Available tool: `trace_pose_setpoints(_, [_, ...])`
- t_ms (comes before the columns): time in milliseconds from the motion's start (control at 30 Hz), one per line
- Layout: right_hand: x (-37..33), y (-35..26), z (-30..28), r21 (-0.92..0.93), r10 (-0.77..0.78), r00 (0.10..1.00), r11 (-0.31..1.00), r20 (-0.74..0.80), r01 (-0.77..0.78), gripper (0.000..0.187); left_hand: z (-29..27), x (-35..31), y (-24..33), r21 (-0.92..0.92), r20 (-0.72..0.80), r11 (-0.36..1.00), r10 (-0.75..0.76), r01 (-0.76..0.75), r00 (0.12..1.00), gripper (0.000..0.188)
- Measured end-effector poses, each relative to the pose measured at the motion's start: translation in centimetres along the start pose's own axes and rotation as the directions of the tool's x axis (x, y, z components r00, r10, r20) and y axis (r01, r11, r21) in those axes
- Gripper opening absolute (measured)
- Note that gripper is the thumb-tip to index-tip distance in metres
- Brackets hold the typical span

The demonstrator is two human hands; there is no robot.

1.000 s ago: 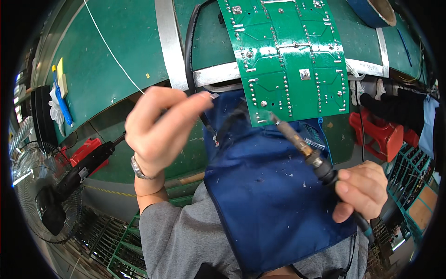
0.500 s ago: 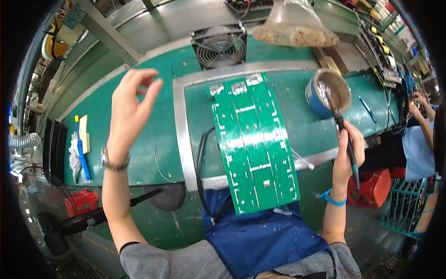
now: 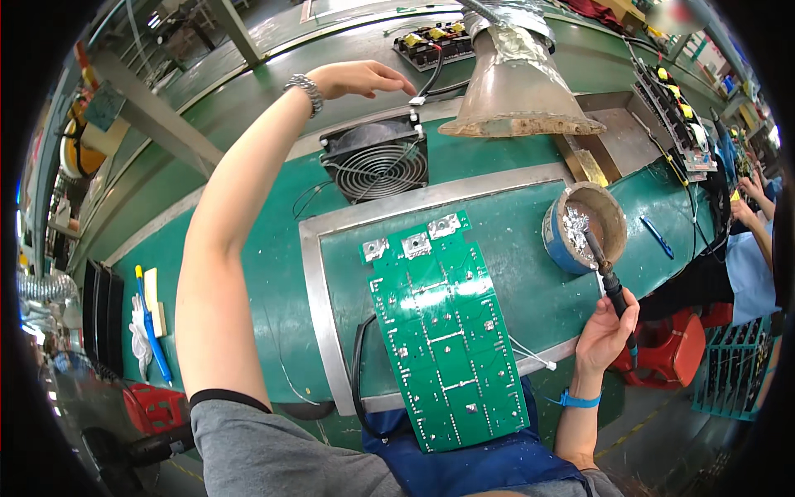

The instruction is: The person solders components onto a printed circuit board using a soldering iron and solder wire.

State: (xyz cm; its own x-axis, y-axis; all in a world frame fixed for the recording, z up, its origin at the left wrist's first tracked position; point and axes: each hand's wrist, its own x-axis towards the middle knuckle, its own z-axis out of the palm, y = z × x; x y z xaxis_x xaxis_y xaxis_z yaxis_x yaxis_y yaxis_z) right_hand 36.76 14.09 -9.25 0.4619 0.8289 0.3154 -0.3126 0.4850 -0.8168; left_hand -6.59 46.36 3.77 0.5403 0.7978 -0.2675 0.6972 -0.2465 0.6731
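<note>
My left hand (image 3: pixel 358 79) reaches past the black fan (image 3: pixel 377 161), fingers stretched out and nothing seen in them. Its fingertips are close to a white connector (image 3: pixel 416 100) on a black cable; whether they touch it I cannot tell. In my right hand (image 3: pixel 607 333) is a soldering iron (image 3: pixel 614 290), its tip end angled into a blue-sided round pot (image 3: pixel 556 240) holding silvery bits of solder. A long green circuit board (image 3: pixel 447 348) lies solder side up before me, its near end over my blue apron (image 3: pixel 489 465).
A metal frame (image 3: pixel 318 311) is under the board. A fume hood (image 3: pixel 517 95) hangs over the far side, beside a metal tray (image 3: pixel 613 132). Another assembled board (image 3: pixel 431 45) sits beyond the fan. On the left lie a blue brush-like tool (image 3: pixel 155 344) and gloves (image 3: pixel 138 335). A co-worker's hands (image 3: pixel 749 207) show far right.
My left hand has gone from above the bench's left side forward and right, past the fan. The iron stays in my right hand at the pot. The whole view has shifted.
</note>
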Motion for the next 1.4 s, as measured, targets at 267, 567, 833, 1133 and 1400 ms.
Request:
trace_pose_setpoints(267, [0.0,-0.6,0.6,-0.025,0.042,0.999,0.999,-0.008,-0.042,0.036,1.6,9.1,-2.2,0.262,0.138,0.907,0.303,-0.330,0.943,0.037])
trace_pose_setpoints(567, [0.6,-1.2,1.8,0.011,0.056,0.998,0.998,-0.019,-0.056,0.031,-5.4,4.3,-3.5,-0.139,-0.147,0.987,0.063,-0.084,0.987,0.032])
trace_pose_setpoints(833, [0.3,-0.8,2.4,0.070,0.104,0.994,0.992,0.014,-0.105,0.030,-12.6,-1.9,-11.2,-0.679,-0.353,0.638,0.151,-0.363,0.924,0.041])
trace_pose_setpoints(1133, [0.7,-0.3,1.1,0.014,0.018,0.999,1.000,0.036,-0.018,0.030,-10.9,-17.1,-5.7,-0.712,-0.527,0.621,-0.163,-0.329,0.834,0.042])
trace_pose_setpoints(1400, [0.9,0.7,-0.7,0.085,0.065,0.997,0.994,0.048,-0.068,0.039,-4.0,-31.3,2.2,-0.603,-0.752,0.639,-0.255,-0.478,0.607,0.049])
